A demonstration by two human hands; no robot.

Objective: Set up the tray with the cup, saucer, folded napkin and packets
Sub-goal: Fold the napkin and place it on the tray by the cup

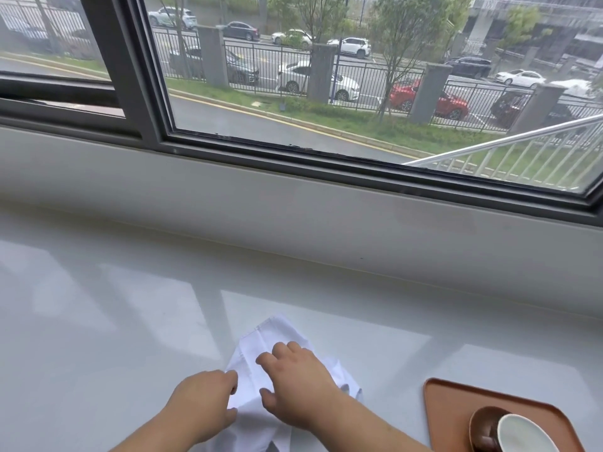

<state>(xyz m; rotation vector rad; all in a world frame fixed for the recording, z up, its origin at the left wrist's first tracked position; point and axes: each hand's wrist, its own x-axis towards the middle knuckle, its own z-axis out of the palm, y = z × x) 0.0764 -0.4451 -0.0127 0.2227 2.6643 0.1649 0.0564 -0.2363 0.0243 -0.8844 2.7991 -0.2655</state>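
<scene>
A white cloth napkin point(273, 334) lies partly folded on the white counter, near the bottom middle. My left hand point(204, 402) pinches its left edge with curled fingers. My right hand point(298, 383) lies flat on top of the napkin, fingers spread. At the bottom right sits a brown tray point(447, 406). On it rests a dark brown saucer point(483, 425) with a cup point(522, 435), white inside, standing on the saucer and cut off by the frame's edge. No packets are in view.
The glossy white counter point(130, 321) runs back to a raised white window sill point(293, 207). Behind the sill is a dark-framed window point(143, 93) looking onto a street.
</scene>
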